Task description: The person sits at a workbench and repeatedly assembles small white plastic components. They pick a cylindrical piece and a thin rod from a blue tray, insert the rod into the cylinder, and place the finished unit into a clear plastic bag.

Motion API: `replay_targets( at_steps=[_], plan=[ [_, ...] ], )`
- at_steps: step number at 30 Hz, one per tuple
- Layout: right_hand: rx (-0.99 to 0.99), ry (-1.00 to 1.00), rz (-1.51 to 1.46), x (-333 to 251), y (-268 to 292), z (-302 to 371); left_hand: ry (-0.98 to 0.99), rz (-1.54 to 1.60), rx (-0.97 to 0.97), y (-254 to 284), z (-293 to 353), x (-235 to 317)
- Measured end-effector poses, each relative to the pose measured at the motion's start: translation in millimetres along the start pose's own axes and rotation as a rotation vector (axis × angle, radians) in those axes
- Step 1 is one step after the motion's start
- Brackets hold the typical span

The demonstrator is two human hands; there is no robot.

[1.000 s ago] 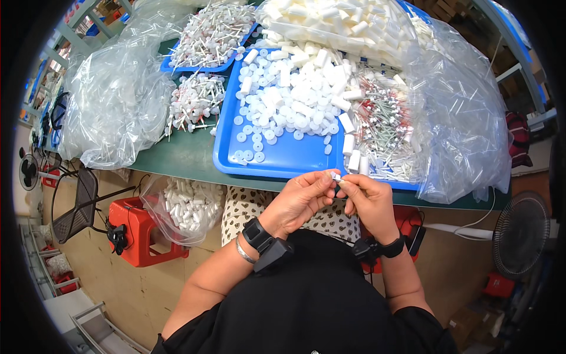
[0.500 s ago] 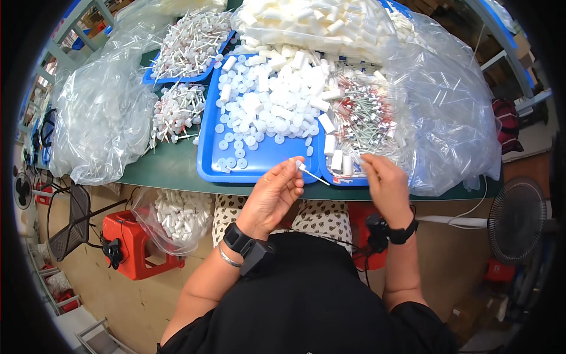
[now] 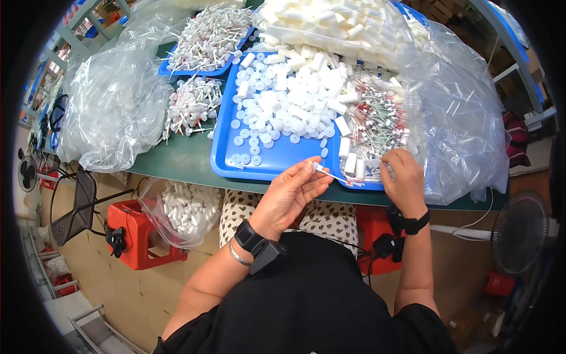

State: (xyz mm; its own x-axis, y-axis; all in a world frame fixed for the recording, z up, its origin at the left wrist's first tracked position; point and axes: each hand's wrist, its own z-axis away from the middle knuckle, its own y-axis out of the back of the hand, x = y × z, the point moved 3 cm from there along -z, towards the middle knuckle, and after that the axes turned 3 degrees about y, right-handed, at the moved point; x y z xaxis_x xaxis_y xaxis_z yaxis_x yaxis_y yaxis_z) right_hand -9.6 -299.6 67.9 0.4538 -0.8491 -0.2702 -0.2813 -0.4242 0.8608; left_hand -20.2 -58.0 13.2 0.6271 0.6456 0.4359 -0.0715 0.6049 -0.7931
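Observation:
My left hand (image 3: 295, 190) is just in front of the blue tray's near edge. Its thumb and index finger pinch a thin white stick with a small white head (image 3: 331, 173), which points to the right; the other fingers are loosely extended. Over the near right corner of the tray is my right hand (image 3: 405, 182), thumb and fingertips bent together. Whatever lies between those fingertips is too small to make out. Beside it are short white foam cylinders (image 3: 360, 169) and a heap of thin metal-like pins with red and white ends (image 3: 380, 112).
A blue tray (image 3: 259, 169) bears translucent discs (image 3: 277, 106) and white cylinders. At the left, stick pieces fill another blue tray (image 3: 206, 38) and lie heaped on the green table (image 3: 177, 168). Clear plastic bags (image 3: 112, 112) flank the work. Below stand a red stool (image 3: 132, 236) and fan (image 3: 519, 233).
The whole view has shifted, so tray and hands appear farther right. My left hand still holds the stick, its other fingers now straighter. My right hand stays by the tray's right corner.

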Motion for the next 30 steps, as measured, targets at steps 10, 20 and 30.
replay_targets(
  at_steps=[10,20,30],
  plan=[
    [0.019,0.020,-0.348,-63,-3,-5,-0.075,-0.006,-0.046,-11,3,6],
    [-0.156,-0.323,-0.874,-67,-30,-1,-0.100,-0.225,-0.095,-11,5,-3],
    [-0.239,-0.404,-0.794,-64,-33,-16,-0.298,-0.484,0.084,8,15,38]
  ],
)
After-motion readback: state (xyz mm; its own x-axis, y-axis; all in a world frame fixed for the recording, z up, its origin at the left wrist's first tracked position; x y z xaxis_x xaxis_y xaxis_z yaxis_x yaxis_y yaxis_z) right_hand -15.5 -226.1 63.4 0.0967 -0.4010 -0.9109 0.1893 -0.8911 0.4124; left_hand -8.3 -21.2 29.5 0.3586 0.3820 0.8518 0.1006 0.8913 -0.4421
